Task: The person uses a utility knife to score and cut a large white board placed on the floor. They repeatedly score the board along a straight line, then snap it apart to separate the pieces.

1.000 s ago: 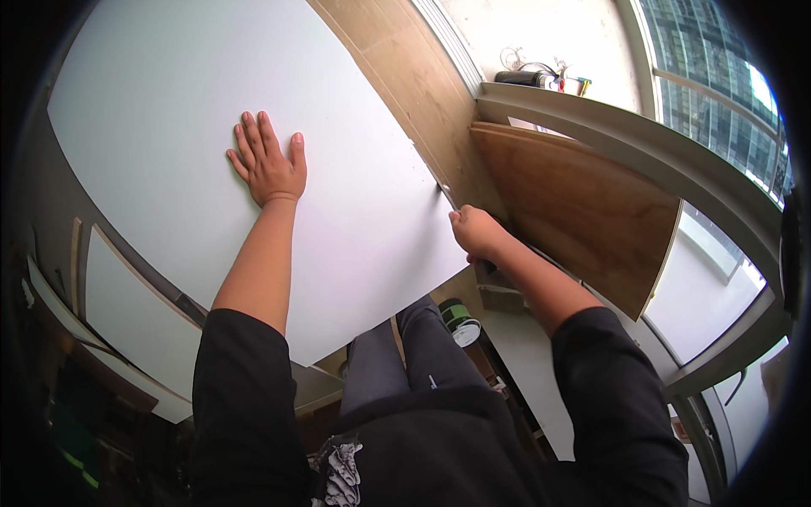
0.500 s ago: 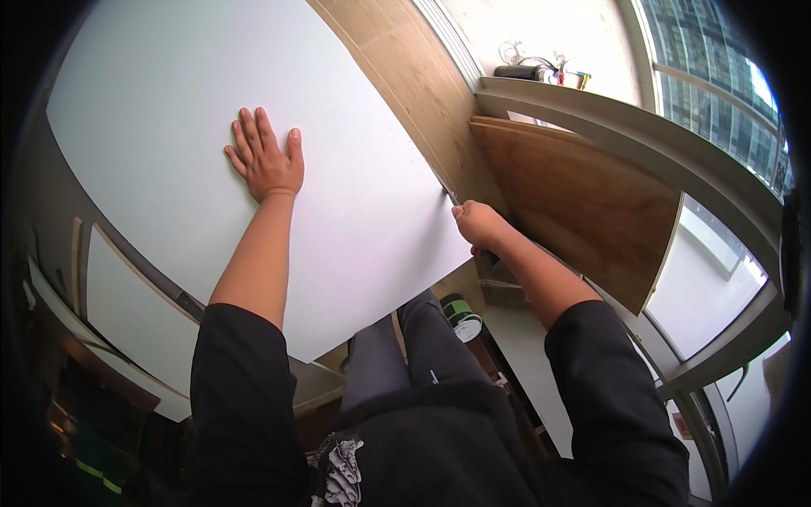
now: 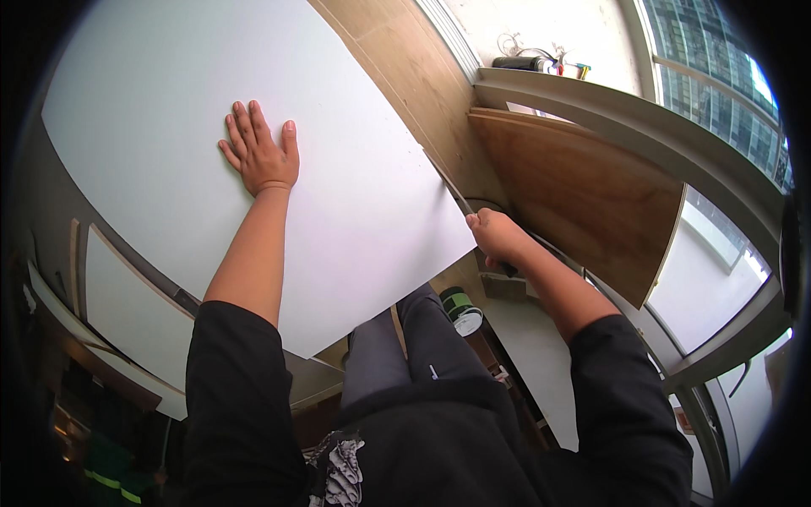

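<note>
My left hand lies flat on a large white board, fingers spread. At the board's right edge, my right hand is closed around the handle of a long, thin metal tool, saw-like, whose blade runs along that edge toward the far side; its teeth are too small to make out. My dark-trousered legs show below the board's near corner.
Wooden panels lean beneath a metal window frame at right. A dark cylinder and wires sit beyond. A green bucket stands by my legs. Further white panels lie at left, above a dark, cluttered area.
My right hand has drawn back toward the lower right with the tool, exposing more of its blade along the edge. My left hand stays flat; the whole view has shifted slightly.
</note>
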Demonstrator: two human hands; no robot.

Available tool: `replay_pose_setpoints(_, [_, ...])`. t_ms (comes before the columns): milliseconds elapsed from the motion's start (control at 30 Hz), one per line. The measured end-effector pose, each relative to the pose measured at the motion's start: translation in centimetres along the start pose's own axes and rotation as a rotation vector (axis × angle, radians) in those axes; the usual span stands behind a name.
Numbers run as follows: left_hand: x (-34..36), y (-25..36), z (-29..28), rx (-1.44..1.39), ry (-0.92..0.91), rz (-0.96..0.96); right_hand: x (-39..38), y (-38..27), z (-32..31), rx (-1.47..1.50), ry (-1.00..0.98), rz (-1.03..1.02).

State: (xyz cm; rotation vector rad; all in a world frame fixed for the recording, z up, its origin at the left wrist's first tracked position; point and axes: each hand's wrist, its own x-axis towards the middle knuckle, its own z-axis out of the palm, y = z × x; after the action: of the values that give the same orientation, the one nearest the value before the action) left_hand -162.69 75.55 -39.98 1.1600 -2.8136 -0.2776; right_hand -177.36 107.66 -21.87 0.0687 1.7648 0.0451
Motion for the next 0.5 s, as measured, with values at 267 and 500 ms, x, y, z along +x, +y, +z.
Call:
replay_pose_setpoints(267, [0.0, 0.7, 0.4, 0.008, -0.027, 0.000, 3.2, 1.6, 1.4, -0.008, 0.000, 0.016])
replay_pose_setpoints(500, [0.0, 0.2, -0.2, 0.017, 0.002, 0.007, -0.1, 0.5, 1.9, 0.023, 0.028, 0.010])
